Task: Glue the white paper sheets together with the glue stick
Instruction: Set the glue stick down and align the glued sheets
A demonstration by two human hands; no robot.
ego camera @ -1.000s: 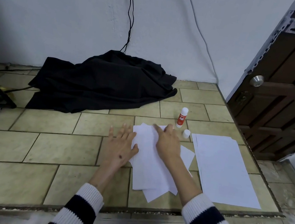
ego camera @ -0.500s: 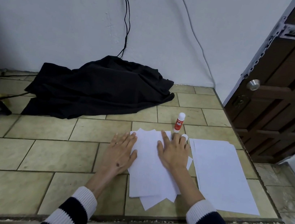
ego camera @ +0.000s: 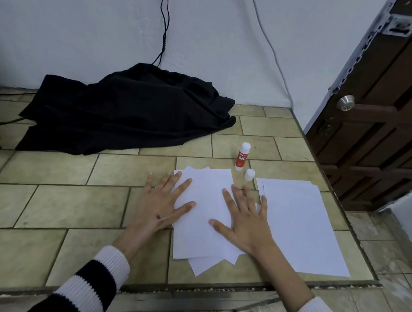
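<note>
Head view, left hand (ego camera: 159, 203) and right hand (ego camera: 244, 220) flat, fingers (ego camera: 228, 198) spread, on paper sheets (ego camera: 199, 231)

A plain room in a home, it seems. Tiled ledge (ego camera: 60, 204), white wall (ego camera: 86, 20), and a panelled wooden door (ego camera: 403, 117) with a knob (ego camera: 345, 102).

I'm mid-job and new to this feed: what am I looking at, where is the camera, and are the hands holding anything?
There is no machine here: a person works bare-handed, and the single picture comes from a wide-angle camera on their head, looking forward and down. The left hand and right hand both lie flat, fingers spread, pressing a fanned pile of white sheets on a tiled surface. Nothing is in either grip. Beyond the pile stands the glue stick, its white cap standing beside it. A second stack of sheets lies to the right, and a black cloth is heaped by the wall.
</note>
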